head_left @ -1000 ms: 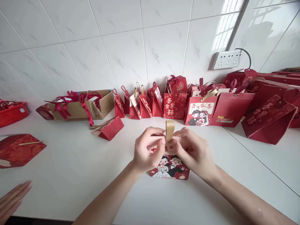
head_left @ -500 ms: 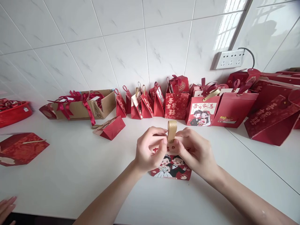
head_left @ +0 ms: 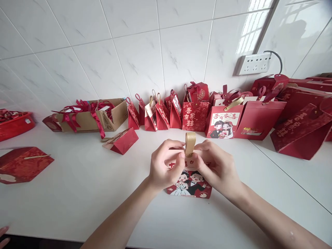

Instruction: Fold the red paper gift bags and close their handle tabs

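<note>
A small red and pale pink gift box [head_left: 190, 185] with a cartoon bride and groom on its front stands upright before me on the white table. From its top edge rises a gold ribbon loop [head_left: 190, 142]. My left hand [head_left: 167, 164] pinches the top edge just left of the loop, thumb in front and fingers behind. On the other side, my right hand [head_left: 216, 166] grips the same edge, its thumb close to the ribbon's base. Both hands cover parts of the printed lettering.
Several red gift boxes [head_left: 195, 117] line the tiled wall. A cardboard box [head_left: 77, 121] of ribbons stands back left, and a red box [head_left: 124, 141] lies nearer. Another red box [head_left: 28, 164] and a red basin [head_left: 18, 128] are far left. Another person's fingertips [head_left: 3, 231] show bottom left.
Both my hands keep the same hold on the gift box, with almost no movement. The other person's fingers at the bottom left have drawn back toward the frame's edge.
</note>
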Demonstrator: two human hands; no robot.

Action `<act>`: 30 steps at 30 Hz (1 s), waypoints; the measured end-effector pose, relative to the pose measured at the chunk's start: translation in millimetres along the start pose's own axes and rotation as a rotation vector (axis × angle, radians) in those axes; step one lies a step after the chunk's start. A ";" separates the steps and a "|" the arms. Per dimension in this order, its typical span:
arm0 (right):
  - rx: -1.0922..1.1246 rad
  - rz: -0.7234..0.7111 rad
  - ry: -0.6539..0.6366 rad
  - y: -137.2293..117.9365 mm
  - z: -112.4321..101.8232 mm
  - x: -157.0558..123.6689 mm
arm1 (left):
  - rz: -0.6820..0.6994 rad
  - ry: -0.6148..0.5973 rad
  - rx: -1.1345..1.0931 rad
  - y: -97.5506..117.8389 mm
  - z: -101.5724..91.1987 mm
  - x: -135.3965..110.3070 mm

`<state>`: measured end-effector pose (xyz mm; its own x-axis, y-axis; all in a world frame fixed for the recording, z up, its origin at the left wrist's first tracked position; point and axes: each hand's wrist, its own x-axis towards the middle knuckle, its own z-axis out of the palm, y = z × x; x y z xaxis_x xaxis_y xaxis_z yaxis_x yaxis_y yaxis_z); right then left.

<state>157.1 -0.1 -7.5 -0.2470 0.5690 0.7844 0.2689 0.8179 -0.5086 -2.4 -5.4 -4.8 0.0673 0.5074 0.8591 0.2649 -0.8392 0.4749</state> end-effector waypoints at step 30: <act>0.059 0.097 -0.044 -1.4 -2.5 1.8 | 0.033 0.062 0.048 1.7 3.3 0.2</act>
<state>158.6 -0.5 -4.5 -0.2635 0.6477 0.7149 0.2387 0.7618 -0.6022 1.2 -6.1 -4.5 0.0180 0.4652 0.8850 0.3097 -0.8442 0.4375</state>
